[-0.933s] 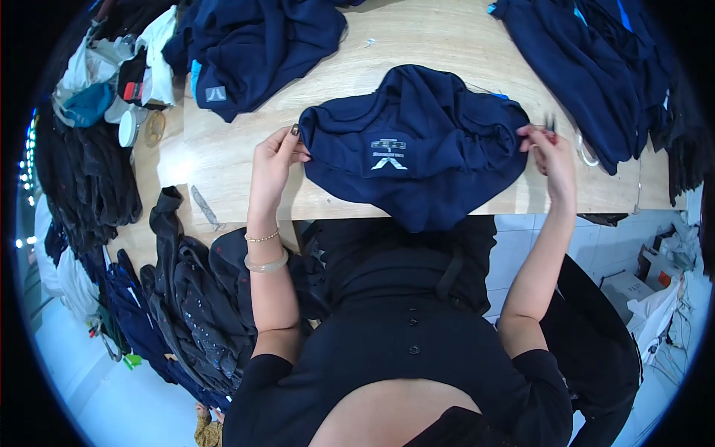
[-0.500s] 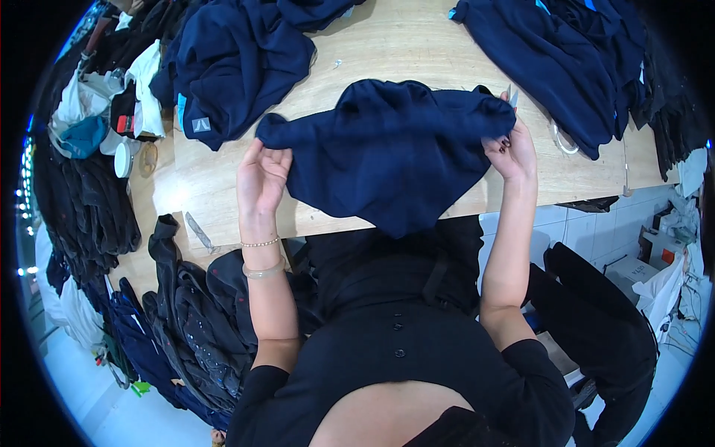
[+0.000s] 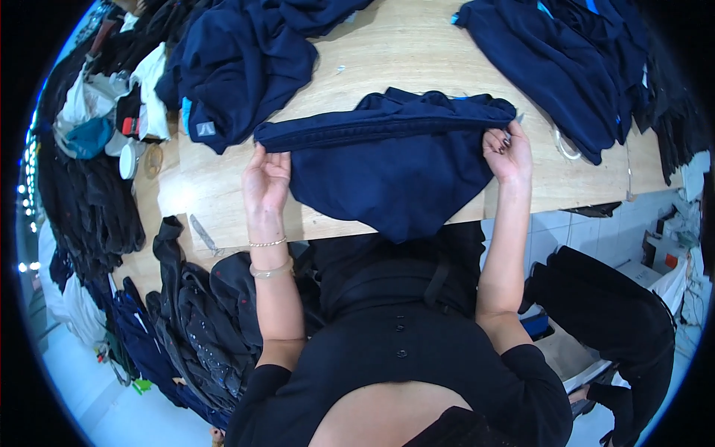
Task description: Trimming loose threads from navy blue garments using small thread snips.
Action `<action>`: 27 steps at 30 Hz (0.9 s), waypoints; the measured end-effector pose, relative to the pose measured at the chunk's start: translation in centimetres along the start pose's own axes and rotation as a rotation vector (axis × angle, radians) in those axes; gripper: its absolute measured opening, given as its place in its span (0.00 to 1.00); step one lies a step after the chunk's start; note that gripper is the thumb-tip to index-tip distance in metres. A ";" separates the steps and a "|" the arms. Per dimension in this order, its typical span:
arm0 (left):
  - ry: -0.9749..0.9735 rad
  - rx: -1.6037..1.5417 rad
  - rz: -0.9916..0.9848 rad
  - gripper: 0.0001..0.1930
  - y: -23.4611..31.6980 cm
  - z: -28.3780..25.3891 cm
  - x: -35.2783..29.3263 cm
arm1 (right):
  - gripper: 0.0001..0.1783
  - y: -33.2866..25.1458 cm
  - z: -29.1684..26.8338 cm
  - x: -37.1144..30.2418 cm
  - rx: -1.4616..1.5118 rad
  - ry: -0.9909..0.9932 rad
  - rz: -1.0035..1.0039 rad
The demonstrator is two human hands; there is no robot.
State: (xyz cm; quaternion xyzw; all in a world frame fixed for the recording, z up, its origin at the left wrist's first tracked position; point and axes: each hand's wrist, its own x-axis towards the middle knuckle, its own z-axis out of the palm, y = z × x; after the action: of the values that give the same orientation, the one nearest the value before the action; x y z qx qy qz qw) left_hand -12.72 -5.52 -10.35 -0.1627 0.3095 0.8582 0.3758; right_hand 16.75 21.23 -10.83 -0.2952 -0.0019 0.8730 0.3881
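Observation:
A navy blue garment (image 3: 387, 179) is stretched between my two hands, over the near edge of the light wooden table (image 3: 417, 52). A long seamed band runs straight along its upper part, and its lower part hangs in a rounded point over the edge. My left hand (image 3: 266, 179) pinches the band's left end, fingers behind the cloth. At the other end my right hand (image 3: 509, 155) is closed on the cloth. A small pointed metal tip (image 3: 520, 118) shows just beyond the right fingers; the rest of that tool is hidden.
Navy garments lie heaped at the far left (image 3: 253, 67) and far right (image 3: 551, 67). A thin metal tool (image 3: 202, 235) and a white round container (image 3: 129, 160) are at the left. Dark clothes (image 3: 201, 328) hang near my left arm. A person in black (image 3: 611, 320) is at lower right.
The garment's upper edge has been pulled straight and turned, so its seamed band now shows. The bunched cloth behind it has dropped lower. Both hands keep their hold.

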 end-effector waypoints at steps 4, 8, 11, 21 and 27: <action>0.001 0.052 -0.004 0.10 -0.6 -0.2 0.0 | 0.11 -0.6 -0.4 0.1 -0.028 0.084 -0.014; -0.021 0.077 0.027 0.10 -1.7 1.0 -0.5 | 0.12 -2.4 -3.5 0.8 -0.160 -0.272 0.049; -0.117 0.083 0.029 0.11 -1.1 -0.4 -0.4 | 0.13 1.0 2.5 -1.3 -0.274 0.223 -0.087; -0.219 0.048 -0.013 0.14 -1.6 1.8 -1.7 | 0.16 -1.3 -0.8 -0.9 -0.295 -0.085 -0.024; -0.286 0.011 -0.076 0.15 -0.9 1.0 -1.6 | 0.13 -1.0 -1.4 -1.1 -0.291 -0.195 -0.027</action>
State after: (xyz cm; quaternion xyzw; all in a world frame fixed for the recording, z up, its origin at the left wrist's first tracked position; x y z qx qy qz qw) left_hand -11.02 -5.29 -9.12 -0.0485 0.2512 0.8560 0.4492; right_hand 18.78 20.87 -11.17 -0.2620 -0.1701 0.8828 0.3508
